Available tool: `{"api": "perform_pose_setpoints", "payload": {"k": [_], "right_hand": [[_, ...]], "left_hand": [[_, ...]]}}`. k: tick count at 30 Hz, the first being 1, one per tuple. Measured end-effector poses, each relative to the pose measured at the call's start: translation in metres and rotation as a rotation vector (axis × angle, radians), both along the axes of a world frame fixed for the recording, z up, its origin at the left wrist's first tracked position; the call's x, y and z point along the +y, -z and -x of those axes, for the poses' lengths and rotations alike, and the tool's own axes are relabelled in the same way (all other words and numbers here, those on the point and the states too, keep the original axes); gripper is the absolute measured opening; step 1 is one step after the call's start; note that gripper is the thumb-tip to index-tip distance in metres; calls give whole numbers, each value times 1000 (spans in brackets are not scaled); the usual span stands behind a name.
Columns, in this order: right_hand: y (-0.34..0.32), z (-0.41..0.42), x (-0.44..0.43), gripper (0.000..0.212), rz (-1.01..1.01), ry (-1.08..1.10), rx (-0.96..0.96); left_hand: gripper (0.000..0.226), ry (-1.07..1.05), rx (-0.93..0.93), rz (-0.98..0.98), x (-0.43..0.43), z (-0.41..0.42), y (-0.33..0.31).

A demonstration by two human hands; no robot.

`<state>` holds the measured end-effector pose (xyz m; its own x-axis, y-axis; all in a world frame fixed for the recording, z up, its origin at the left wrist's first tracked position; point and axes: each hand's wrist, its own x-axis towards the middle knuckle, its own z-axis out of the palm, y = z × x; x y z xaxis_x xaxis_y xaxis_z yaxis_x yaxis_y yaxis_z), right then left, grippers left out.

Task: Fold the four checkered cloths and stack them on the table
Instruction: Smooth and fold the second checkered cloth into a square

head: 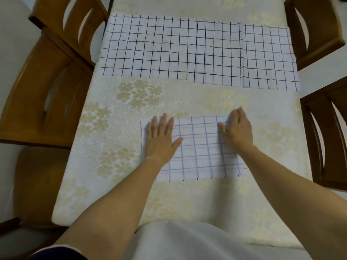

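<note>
A folded white cloth with a dark grid lies flat on the table in front of me. My left hand rests palm down on its left part, fingers spread. My right hand presses on its upper right corner, fingers bent over the edge; whether it pinches the fabric I cannot tell. Farther back, unfolded checkered cloths lie side by side and overlapping: a wide one at the left and middle, another at the right. How many layers lie there is unclear.
The table wears a cream cloth with pale flower prints. Wooden chairs stand at the left, far left, far right and right. Its near edge is by my body.
</note>
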<state>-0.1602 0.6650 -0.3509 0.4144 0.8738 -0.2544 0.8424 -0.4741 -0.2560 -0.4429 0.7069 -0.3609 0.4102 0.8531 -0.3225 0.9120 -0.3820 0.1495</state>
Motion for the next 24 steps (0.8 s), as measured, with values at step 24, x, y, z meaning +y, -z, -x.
{"api": "perform_pose_setpoints", "payload": {"k": [24], "right_hand": [[-60,-1,-43,42,-50,270,358]], "left_hand": [[86,175,-9,62,-15,-10,5]]}}
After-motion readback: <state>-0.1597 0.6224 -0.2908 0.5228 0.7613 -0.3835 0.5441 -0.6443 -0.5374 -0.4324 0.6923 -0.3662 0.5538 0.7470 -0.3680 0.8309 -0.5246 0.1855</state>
